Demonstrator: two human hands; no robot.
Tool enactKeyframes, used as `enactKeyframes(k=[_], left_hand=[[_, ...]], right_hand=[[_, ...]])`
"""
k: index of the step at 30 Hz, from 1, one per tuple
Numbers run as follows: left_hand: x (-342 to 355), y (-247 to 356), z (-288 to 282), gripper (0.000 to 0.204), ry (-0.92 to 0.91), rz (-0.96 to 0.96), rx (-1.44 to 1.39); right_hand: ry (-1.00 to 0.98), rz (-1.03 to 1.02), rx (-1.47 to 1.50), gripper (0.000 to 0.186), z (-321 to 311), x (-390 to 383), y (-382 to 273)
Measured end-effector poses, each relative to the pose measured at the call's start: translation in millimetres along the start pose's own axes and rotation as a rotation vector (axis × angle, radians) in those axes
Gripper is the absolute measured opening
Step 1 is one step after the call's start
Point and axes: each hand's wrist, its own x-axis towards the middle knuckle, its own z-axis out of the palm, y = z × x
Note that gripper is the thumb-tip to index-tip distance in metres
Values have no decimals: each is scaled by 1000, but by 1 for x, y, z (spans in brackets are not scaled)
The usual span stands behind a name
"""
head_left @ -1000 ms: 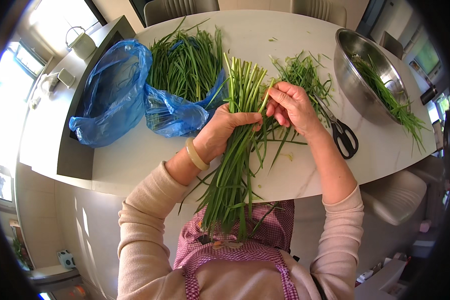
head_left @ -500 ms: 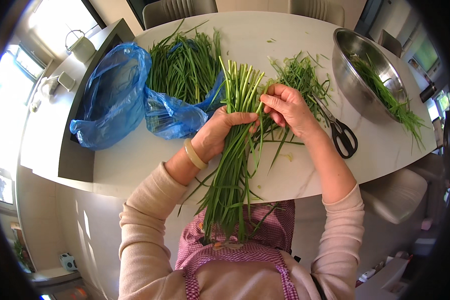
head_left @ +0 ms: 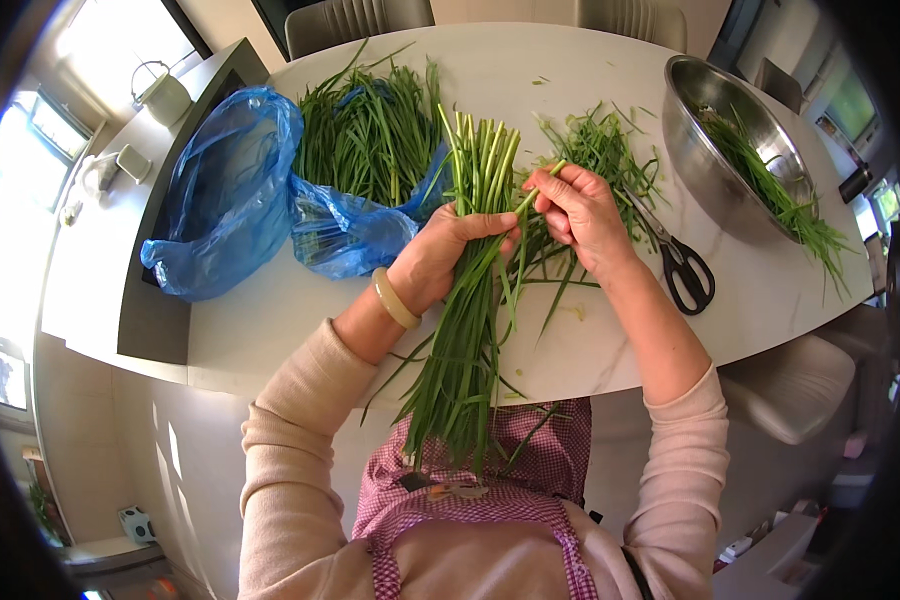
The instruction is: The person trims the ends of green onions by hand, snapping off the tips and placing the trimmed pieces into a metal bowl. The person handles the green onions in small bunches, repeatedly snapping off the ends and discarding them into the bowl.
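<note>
In the head view, the left hand (head_left: 442, 252) is closed around a thick bunch of long, flat green leaves with pale stalk ends (head_left: 458, 330), its thumb pressed across the front. The bunch is held over the near part of the oval white marbled table (head_left: 610, 345), stalk ends pointing away from the person, leaf tips hanging past the edge before the pink checked apron (head_left: 530, 470). The right hand (head_left: 585, 212) has thumb and forefinger pinched together on a single slender green stalk (head_left: 530, 199), just beside the bunch. Beyond that hand lies a loose heap of green scraps (head_left: 598, 150) — next to it, scissors with black looped handles (head_left: 688, 280). Farther right, a round stainless-steel bowl (head_left: 705, 185) stands tilted, long greens draped over its rim. Left of the bunch, a crumpled translucent blue plastic bag (head_left: 355, 240) holds more green leaves (head_left: 370, 140).
</note>
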Motion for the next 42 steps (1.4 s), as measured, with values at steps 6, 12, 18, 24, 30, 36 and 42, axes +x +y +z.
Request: enactKeyframes(k=[6,12,18,24,30,36,42], left_hand=[[-3,-1,-6,13,9,5,56],[-4,-1,-1,15,11,-62,121],[-7,-3,2,18,-11,-10,131],[-5,2,-5,16,8,-4,66],[-5,-3,2,12,87,72,158],[-4,-4,-4,12,85,69,165],[-4,-5,-2,12,102,109,253]], right_hand=[[-50,51,-25,28,-2,2,-1],[106,-46,297,23,-7,9,0],[-109,153,-66,10,-10,0,-2],[-26,105,-144,16,-8,1,-8],[-109,123,-187,16,-13,3,-1],[-65,107,-120,15,-16,2,-15],[-123,172,-233,14,-1,-1,-2]])
